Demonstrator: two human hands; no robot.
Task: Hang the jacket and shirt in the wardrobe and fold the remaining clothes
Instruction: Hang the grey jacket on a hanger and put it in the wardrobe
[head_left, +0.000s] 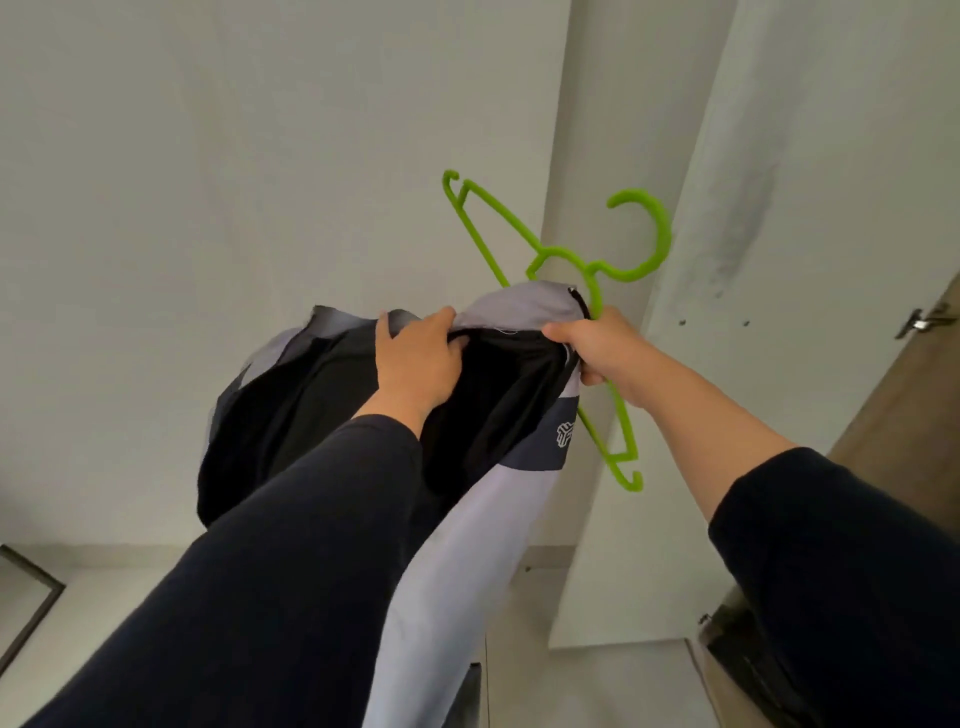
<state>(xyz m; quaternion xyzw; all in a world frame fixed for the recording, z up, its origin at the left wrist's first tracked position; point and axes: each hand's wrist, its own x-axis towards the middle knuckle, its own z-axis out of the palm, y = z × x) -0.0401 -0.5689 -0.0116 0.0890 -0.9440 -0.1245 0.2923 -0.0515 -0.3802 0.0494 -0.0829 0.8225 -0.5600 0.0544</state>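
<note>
I hold a jacket (483, 509) up in front of me; it is pale lilac and grey outside with a black lining. My left hand (415, 364) grips the fabric at its upper edge near the collar. My right hand (597, 348) grips a bright green plastic hanger (571, 260) together with the jacket's edge. The hanger is tilted, its hook pointing up and right, one arm sticking up left, the other down past my wrist. Part of the hanger is hidden inside the jacket.
A white wall (260, 156) fills the background. A white door panel (779, 260) stands to the right, with a wooden door and metal latch (922, 322) at the far right edge. A dark frame (31, 597) shows at lower left.
</note>
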